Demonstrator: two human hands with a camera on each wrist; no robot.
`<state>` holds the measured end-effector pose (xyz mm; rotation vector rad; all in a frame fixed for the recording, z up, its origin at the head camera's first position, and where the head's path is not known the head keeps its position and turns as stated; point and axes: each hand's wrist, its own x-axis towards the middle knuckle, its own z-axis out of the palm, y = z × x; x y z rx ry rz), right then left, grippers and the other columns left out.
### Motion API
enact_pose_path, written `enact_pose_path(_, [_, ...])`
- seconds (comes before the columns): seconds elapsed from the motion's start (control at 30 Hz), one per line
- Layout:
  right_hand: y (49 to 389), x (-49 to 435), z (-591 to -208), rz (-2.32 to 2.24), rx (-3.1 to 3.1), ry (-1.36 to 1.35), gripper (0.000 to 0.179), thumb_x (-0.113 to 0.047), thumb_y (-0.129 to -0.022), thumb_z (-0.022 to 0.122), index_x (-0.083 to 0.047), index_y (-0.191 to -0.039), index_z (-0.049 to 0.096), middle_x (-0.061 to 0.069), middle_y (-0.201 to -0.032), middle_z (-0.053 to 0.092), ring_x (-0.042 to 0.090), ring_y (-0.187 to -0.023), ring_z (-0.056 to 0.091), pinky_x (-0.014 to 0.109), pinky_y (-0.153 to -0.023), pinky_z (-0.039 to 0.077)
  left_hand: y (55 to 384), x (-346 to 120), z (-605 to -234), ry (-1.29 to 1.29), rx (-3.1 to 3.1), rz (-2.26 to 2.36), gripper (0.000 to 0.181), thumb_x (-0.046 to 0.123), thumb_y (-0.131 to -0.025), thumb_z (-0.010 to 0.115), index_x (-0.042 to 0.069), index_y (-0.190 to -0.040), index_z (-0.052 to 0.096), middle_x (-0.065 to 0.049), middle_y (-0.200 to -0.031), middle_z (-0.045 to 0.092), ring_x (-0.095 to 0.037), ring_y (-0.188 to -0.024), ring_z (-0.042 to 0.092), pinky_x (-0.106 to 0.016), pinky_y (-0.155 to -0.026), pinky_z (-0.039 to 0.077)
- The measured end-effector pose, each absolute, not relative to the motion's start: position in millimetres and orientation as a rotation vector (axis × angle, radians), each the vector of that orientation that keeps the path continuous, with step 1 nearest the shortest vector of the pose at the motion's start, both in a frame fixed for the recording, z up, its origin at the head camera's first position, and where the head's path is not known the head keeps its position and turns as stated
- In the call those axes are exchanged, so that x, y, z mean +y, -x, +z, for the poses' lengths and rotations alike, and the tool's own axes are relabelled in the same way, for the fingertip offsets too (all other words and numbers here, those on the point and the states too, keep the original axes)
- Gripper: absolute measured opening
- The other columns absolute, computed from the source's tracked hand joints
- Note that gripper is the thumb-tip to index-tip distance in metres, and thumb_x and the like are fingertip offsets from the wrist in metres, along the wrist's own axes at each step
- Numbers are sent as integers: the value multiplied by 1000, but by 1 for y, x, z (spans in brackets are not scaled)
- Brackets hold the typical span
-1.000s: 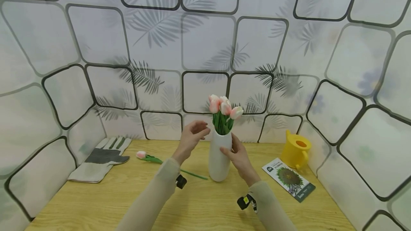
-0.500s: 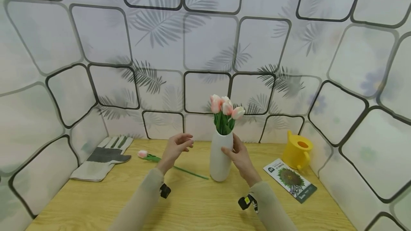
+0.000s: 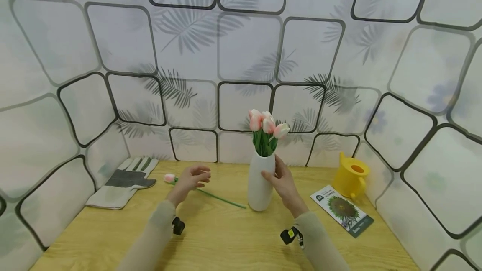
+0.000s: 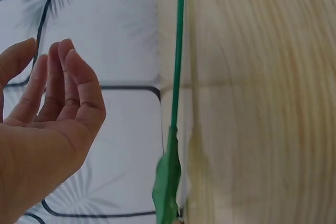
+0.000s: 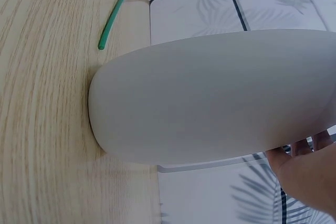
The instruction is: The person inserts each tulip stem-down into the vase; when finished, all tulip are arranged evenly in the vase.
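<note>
A tall white vase (image 3: 260,185) stands upright on the wooden table with several pink-and-white tulips (image 3: 268,125) in it. My right hand (image 3: 285,185) grips its right side near the top, thumb across the front and fingers behind. The right wrist view shows the vase (image 5: 205,98) base on the table. A single tulip (image 3: 222,198) lies to the left of the vase, bloom to the left and stem end close to the base. Over its leafy part is my left hand (image 3: 189,182), fingers loosely bent and holding nothing. In the left wrist view the tulip's green stem (image 4: 177,72) runs beside that hand.
Gardening gloves (image 3: 122,183), grey and white, lie at the back left. On the right stand a yellow watering can (image 3: 344,183) and, in front of it, a seed packet (image 3: 342,210) with a sunflower picture. Patterned walls (image 3: 241,53) enclose the table's back and sides.
My left hand has moved away from the vase, leftward and down to over the lying tulip. My right hand keeps its grip on the vase, which stays in place.
</note>
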<state>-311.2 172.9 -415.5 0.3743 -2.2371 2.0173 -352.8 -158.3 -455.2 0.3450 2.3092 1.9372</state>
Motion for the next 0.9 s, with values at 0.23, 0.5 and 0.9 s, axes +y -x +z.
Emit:
enact_pose_path(0.23, [311, 173, -417, 2019, -2243, -377, 78, -23, -94, 68, -17, -156, 22, 9, -159, 31, 31, -146, 31, 55, -119, 23, 352, -183, -460, -305, 2284, 1869, 41, 21, -98, 62, -1, -131, 54, -30, -132, 54, -39, -114, 60, -50, -95, 53])
enact_pose_path(0.5, [312, 173, -415, 2006, -2250, -377, 79, -23, -94, 69, -17, -157, 21, 9, -159, 31, 30, -146, 31, 55, -120, 23, 352, -198, -461, -323, 2279, 1823, 43, 12, -99, 57, -10, -135, 46, -33, -128, 54, -41, -112, 61, -49, -94, 54])
enact_pose_path(0.9, [312, 173, -414, 2007, -2256, -372, 79, -25, -94, 68, -17, -157, 21, 9, -160, 30, 31, -147, 29, 55, -120, 22, 358, -201, -470, -132, 2304, 1675, 33, -1, -94, 49, -14, -125, 52, -17, -89, 70, -14, -70, 66, -27, -64, 57])
